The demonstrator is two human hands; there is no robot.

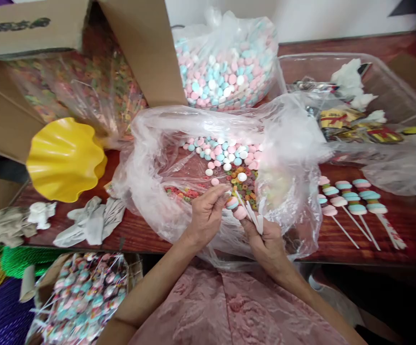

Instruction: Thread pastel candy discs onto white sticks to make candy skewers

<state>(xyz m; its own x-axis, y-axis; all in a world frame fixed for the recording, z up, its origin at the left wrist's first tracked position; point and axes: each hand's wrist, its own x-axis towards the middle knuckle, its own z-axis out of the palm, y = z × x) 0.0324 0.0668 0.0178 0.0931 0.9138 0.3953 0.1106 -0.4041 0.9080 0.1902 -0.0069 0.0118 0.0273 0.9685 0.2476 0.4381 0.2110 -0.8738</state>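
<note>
My right hand is closed around several white sticks. Pastel candies, among them a pink-and-blue one and a pink one, sit at its fingertips, seemingly on a stick. Close by, my left hand pinches thumb and fingers together beside the candies; what lies between them is too small to make out. Both hands are over an open clear plastic bag, which holds pink, blue and white candy discs and small coloured rings.
Finished-looking candy sticks lie at the right. A yellow wavy bowl stands left, near a cardboard box. Behind are a full candy bag and a clear tub of wrappers. Wrapped candy sticks fill a box below.
</note>
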